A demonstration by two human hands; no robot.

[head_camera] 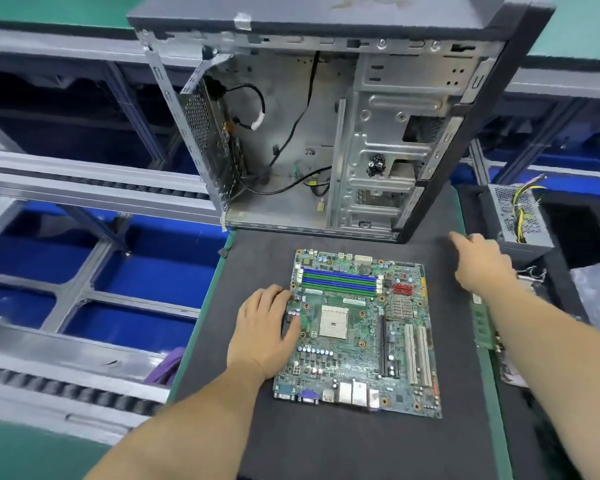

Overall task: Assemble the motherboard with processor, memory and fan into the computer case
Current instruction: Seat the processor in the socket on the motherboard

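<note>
While left hand (262,329) lies flat, fingers relaxed, on the left edge of the motherboard (357,332), the board sits flat on the dark mat of the counter (250,268), socket (332,322) bare, memory slots (340,280) unfilled. Risk: palm pressure or a slide could scrape components or push the board off the mat. Computer case (326,133) stands open behind, holding only loose cables (291,133), which could snag the board going in. Right hand (478,263) reaches right, fingers loose, gripping nothing; a memory stick (482,323) lies beside the forearm, could get knocked.
</note>
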